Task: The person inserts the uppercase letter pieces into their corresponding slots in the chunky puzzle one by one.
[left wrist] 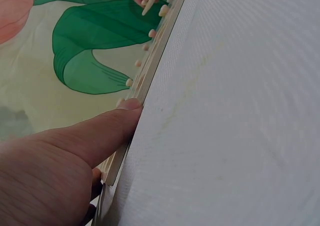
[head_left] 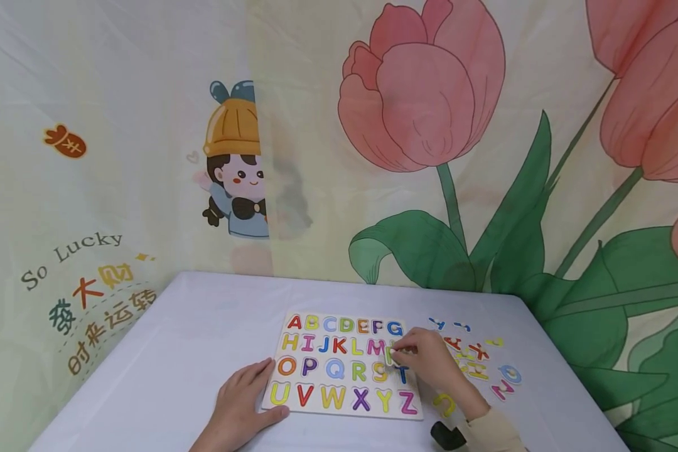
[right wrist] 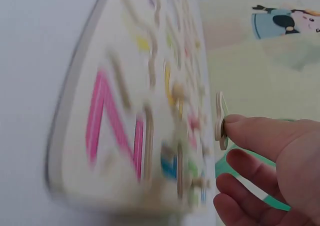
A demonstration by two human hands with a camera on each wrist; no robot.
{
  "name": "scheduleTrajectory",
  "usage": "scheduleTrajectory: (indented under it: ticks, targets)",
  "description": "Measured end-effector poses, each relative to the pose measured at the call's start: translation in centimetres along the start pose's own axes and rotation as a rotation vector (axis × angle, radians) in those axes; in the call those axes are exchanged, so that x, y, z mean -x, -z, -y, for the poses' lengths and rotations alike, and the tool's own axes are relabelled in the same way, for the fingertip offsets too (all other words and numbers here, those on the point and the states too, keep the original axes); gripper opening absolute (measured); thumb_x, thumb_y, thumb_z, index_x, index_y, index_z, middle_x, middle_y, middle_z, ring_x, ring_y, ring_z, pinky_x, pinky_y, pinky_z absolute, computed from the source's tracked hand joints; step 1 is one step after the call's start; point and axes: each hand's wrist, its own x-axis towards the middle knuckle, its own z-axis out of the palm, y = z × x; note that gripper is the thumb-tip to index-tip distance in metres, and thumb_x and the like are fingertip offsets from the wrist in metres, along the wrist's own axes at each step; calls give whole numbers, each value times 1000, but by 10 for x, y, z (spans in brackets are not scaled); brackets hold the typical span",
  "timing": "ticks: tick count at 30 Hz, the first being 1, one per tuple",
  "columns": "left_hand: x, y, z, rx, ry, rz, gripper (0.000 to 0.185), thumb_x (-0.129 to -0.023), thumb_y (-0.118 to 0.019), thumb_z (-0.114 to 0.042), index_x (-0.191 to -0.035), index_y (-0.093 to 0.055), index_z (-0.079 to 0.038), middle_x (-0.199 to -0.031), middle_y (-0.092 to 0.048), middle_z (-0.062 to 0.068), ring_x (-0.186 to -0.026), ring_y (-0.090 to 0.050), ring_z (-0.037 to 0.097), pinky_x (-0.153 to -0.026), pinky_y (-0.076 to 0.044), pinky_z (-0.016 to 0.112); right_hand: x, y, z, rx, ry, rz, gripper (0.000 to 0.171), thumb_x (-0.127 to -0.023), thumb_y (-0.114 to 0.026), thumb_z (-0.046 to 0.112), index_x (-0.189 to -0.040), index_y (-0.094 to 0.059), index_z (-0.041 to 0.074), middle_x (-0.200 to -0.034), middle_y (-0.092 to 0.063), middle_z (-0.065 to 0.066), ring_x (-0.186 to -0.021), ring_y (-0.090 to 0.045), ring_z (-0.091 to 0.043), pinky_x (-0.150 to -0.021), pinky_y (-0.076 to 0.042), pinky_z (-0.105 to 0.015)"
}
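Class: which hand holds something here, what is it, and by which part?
The right hand pinches a green letter piece by its edge; the left hand only rests on the alphabet board.

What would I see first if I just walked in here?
Probably the giant pink tulip on the wall cloth behind the table. Then the alphabet puzzle board on the table, where the left hand steadies its edge and the right hand pinches a green letter piece above it.

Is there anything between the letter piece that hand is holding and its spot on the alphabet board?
Nothing visible. The right hand pinches the letter piece just above the board, near the end of the second row; only neighbouring letters surround that spot.
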Motion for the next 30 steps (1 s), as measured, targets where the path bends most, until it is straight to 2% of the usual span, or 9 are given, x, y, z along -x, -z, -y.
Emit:
scheduleTrajectory:
  ticks: [6,13,19,26,30]
  targets:
    - [0,0,1,-8,-2,-8,107,-77,-85,-67,-161,-48,-11,-163,-47,10,-147,-38,40,-119,-29,71,1,-23,27,-13,51,26,6,-91,-86,18,-96,-86,20,-89,-64,11,-83,-55,-10,-70,-51,-21]
    - [-1,-2,2,-23,4,-6,109,-76,-85,-69,-161,-48,-11,-163,-47,10,-147,-38,40,-119,-30,72,1,-42,44,-26,68,42,5,-90,-86,20,-90,-85,16,-88,-63,7,-83,-54,-12,-73,-50,-25]
    - [0,-2,1,-20,-7,-10,109,-76,-84,-70,-160,-48,-11,-162,-47,10,-146,-38,40,-119,-30,71,3,-53,48,-39,18,49,5,-92,-85,20,-89,-84,16,-90,-61,5,-84,-54,-12,-74,-52,-24]
    - [0,-2,1,-13,-10,-10,109,-77,-83,-71,-160,-48,-11,-163,-47,10,-147,-37,40,-119,-29,71,6,-65,50,-38,-93,-6,4,-89,-88,22,-87,-84,22,-93,-59,6,-87,-52,-13,-73,-49,-25]
    - [0,0,1,-6,-22,-16,108,-77,-83,-70,-160,-49,-10,-163,-47,10,-147,-38,40,-119,-29,71,7,-67,52,-37,-113,-27,6,-87,-90,20,-86,-84,22,-94,-59,5,-88,-52,-14,-71,-48,-24]
